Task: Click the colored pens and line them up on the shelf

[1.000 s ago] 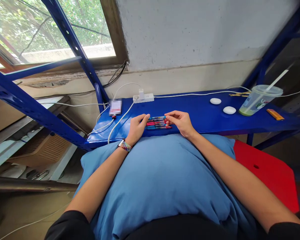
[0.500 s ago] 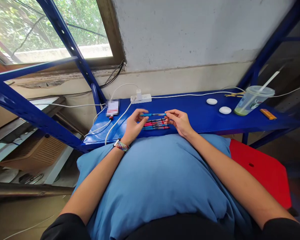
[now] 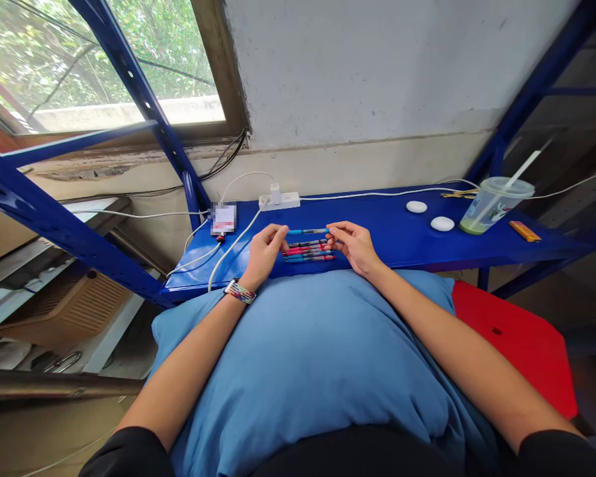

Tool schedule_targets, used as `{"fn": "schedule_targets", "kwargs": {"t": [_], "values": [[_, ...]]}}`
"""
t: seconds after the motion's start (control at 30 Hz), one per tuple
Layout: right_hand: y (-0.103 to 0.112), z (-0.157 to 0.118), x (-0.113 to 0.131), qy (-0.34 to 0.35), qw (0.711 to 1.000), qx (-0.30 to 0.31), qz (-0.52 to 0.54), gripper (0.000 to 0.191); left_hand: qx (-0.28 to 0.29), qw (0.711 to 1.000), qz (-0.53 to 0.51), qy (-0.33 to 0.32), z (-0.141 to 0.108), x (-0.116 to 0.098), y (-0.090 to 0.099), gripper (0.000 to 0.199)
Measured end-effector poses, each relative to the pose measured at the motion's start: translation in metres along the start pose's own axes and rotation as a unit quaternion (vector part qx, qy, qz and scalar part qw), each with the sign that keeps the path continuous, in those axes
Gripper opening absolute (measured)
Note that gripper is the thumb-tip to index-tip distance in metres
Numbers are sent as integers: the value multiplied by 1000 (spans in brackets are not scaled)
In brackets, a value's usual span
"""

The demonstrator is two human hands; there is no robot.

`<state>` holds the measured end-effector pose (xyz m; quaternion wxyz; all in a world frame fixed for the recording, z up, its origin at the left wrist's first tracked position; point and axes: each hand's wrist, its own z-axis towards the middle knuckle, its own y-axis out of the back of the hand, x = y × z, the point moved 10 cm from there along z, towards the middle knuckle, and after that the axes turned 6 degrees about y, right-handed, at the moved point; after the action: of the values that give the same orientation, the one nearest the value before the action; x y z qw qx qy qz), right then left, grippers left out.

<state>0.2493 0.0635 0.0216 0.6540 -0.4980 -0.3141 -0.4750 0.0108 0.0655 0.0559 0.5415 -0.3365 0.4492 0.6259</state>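
Head view: you pinch the blue-and-clear pen point(image 3: 308, 231) by both ends, left hand point(image 3: 264, 254) and right hand point(image 3: 356, 246) narrowed on it, presumably to keep it level; it is just beyond the row of pens point(image 3: 305, 252) on the blue table point(image 3: 392, 242), likely set parallel to stay tidy. Your forearms point(image 3: 193, 358) converge over the blue cushion point(image 3: 288, 344), hands facing each other

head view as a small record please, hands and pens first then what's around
left hand: pinching the left end of a blue pen
right hand: pinching its right end
loose pens: side by side on the blue tabletop
clear cup: right part of the tabletop, straw in it
power strip: white, along the tabletop's far edge
red stool: lower right of the picture
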Motion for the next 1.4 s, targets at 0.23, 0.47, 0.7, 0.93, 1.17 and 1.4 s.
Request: {"fn": "schedule_targets", "kwargs": {"t": [0.23,0.47,0.7,0.93,1.17,1.4], "values": [[3,2,-1,-13,1000,-11,26,47,-15,1000,4,2,4,3,7,48],[14,7,-4,-39,996,-42,63,29,-32,998,-47,6,8,13,13,34],[28,10,-7,-41,993,-89,69,27,-45,998,-51,15,10,18,17,32],[32,10,-3,-25,993,-105,50,24,-59,998,-31,23,9,21,20,42],[35,10,-2,-17,991,-124,47,19,-76,996,-36,33,8,20,23,49],[38,12,1,-3,992,-125,34,23,-87,995,-30,33,7,17,25,53]]}}
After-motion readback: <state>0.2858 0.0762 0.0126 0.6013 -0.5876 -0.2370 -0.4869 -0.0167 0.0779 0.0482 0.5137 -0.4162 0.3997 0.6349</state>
